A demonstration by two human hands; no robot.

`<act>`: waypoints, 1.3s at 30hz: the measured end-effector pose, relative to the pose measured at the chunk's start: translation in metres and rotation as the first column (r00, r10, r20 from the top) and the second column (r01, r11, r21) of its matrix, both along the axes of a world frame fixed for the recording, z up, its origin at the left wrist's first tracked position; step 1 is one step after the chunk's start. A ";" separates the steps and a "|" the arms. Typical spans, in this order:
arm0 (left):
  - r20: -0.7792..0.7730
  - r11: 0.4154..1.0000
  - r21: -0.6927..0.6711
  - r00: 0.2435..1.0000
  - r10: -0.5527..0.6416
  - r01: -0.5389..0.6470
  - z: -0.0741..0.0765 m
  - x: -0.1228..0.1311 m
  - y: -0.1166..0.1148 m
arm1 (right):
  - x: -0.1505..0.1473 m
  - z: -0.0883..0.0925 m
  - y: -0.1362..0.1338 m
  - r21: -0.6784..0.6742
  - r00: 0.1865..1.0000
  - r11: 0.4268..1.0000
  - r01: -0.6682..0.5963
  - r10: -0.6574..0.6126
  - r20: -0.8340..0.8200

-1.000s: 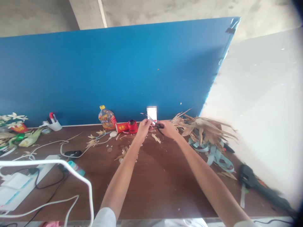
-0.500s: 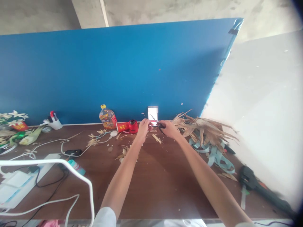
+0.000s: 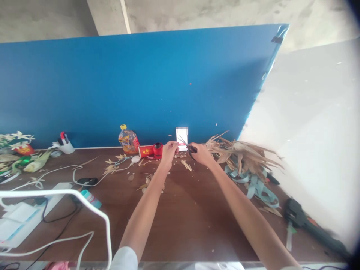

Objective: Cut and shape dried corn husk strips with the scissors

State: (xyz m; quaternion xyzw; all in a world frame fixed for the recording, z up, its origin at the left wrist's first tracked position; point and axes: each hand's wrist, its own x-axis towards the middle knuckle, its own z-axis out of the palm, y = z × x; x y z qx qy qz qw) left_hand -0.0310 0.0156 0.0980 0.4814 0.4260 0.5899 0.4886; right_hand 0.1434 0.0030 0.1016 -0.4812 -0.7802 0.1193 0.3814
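The right hand (image 3: 201,153) was closed around the dark handles of the scissors (image 3: 192,149), their blades parted and pointing toward eleven o'clock; at nine o'clock from them the left hand (image 3: 169,150) had its fingertips drawn close, though whether they pinched anything I could not tell. The step seemed to be fine snipping, and another cut would call for blades clear of those fingertips. Just beyond stood a lit screen (image 3: 182,138); husk scraps (image 3: 186,165) littered the brown surface (image 3: 197,225) at six, dried husks (image 3: 243,152) lay at three, and a bottle (image 3: 128,141) stood at nine. A blue panel (image 3: 140,82) backed everything at twelve.
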 end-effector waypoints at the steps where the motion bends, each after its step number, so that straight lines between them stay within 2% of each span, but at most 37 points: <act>1: -0.009 1.000 0.006 1.000 0.005 -0.005 0.000 -0.001 0.000 | 0.000 -0.001 0.001 0.007 1.000 1.000 -0.002 0.002 0.010; 8: -0.062 0.999 0.032 0.998 -0.002 0.004 0.003 0.002 -0.003 | -0.002 -0.004 0.002 0.026 0.998 0.999 -0.030 0.029 0.063; 17: -0.028 0.993 0.079 0.996 -0.081 0.083 0.000 0.003 -0.003 | -0.002 0.000 -0.001 0.019 0.997 0.999 -0.036 0.035 0.073; 23: -0.013 0.993 0.045 0.994 -0.111 0.111 -0.002 0.003 0.001 | 0.000 -0.001 0.001 -0.007 0.997 0.999 -0.051 0.051 0.058; 31: -0.074 0.999 0.053 0.997 -0.007 0.011 0.002 0.003 0.000 | 0.000 -0.003 0.003 -0.002 0.997 0.999 -0.051 0.051 0.050; 39: -0.099 0.994 0.086 0.993 -0.065 0.074 0.004 0.002 -0.005 | 0.000 -0.002 0.001 -0.030 0.995 0.997 -0.071 0.073 0.066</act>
